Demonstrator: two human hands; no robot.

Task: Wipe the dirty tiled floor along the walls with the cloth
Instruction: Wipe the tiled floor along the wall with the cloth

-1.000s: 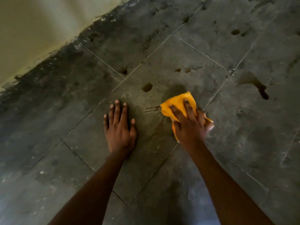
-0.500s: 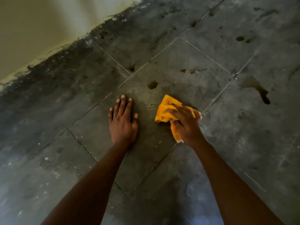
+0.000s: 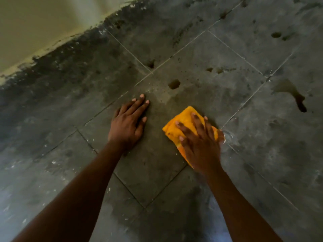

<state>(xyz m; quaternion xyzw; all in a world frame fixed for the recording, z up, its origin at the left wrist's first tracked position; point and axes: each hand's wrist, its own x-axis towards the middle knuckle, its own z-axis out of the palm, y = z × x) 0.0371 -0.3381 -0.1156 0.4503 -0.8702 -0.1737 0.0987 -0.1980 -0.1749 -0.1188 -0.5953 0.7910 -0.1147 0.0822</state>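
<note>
My right hand (image 3: pixel 201 142) lies flat, fingers spread, pressing a folded yellow cloth (image 3: pixel 181 124) onto the grey tiled floor (image 3: pixel 218 95); the cloth sits on the tile just beside a grout line, its edges showing above and to the left of my fingers. My left hand (image 3: pixel 126 122) rests palm-down on the same tile, fingers close together, holding nothing. Dark stains (image 3: pixel 297 96) mark the tiles to the right, a small blotch (image 3: pixel 173 84) lies beyond both hands, and black grime (image 3: pixel 57 67) runs along the pale wall (image 3: pixel 35 23) at upper left.
</note>
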